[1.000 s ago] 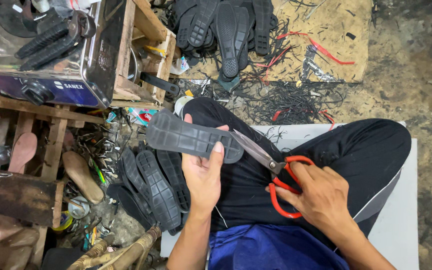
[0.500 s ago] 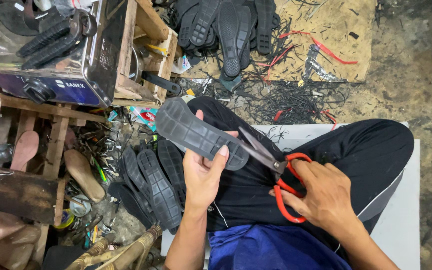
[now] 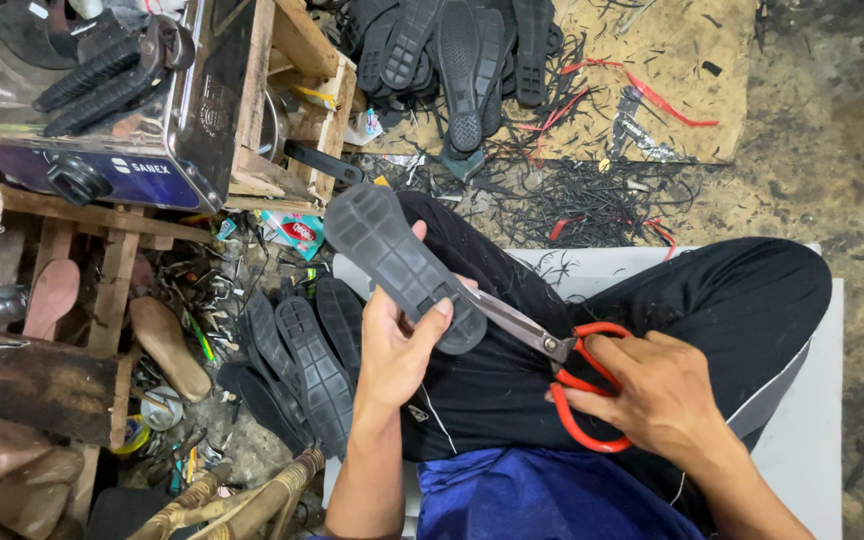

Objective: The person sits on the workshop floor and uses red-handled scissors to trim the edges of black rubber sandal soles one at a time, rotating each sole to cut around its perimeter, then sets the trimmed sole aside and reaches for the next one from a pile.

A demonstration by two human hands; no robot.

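Note:
My left hand grips a black rubber shoe sole by its lower end, tread side up, tilted up to the left above my lap. My right hand holds red-handled scissors, fingers through the loops. The steel blades reach left to the sole's lower right edge and meet it near my left fingertips. I sit cross-legged in black trousers and a blue shirt.
A pile of black soles lies by my left knee. More soles sit on a board ahead, with black rubber trimmings scattered around. A small metal oven on a wooden crate stands at the left.
My left hand has turned the sole so its far end points more steeply up to the left. The scissors stayed at the sole's lower edge.

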